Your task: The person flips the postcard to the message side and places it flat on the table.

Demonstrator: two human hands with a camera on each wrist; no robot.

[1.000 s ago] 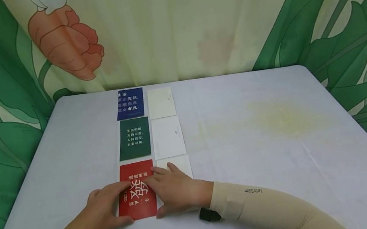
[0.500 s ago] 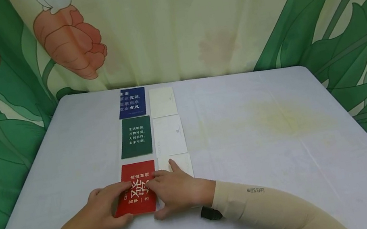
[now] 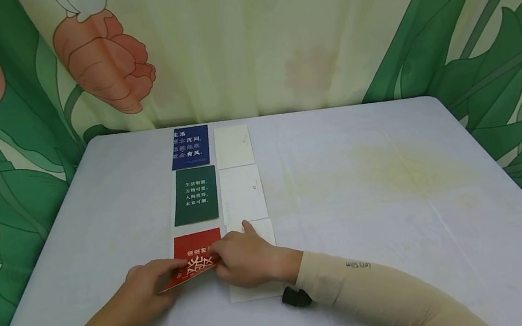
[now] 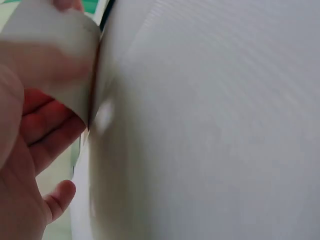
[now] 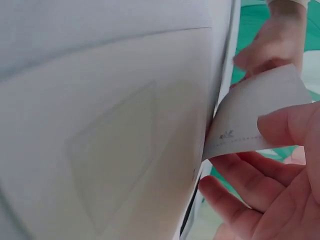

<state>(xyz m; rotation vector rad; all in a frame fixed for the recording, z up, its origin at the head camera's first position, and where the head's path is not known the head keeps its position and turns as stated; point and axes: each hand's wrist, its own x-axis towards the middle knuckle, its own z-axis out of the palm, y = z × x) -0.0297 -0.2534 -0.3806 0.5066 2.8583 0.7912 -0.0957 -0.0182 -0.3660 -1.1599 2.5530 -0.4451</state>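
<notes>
Both hands hold a red card [image 3: 198,250] with white print, its near edge lifted and bent up off the table. My left hand [image 3: 144,291] pinches its left side, thumb on the pale back and fingers on the red face, as the left wrist view shows. On the other side my right hand [image 3: 246,259] pinches the card's right edge; its thumb lies against the white back [image 5: 250,115] in the right wrist view. Under and beside the right hand lies a cream card [image 3: 257,292], partly covered by it.
A green card [image 3: 195,195] and a blue card [image 3: 190,147] lie beyond the red one in a column. To their right are a white card [image 3: 242,194] and a cream card [image 3: 233,146]. All rest on a white-covered table [image 3: 382,223] before a flowered curtain [image 3: 238,33].
The red card lay flat with both hands at its sides; its near edge has since come up, bending away from me. The right fingers have closed on its edge.
</notes>
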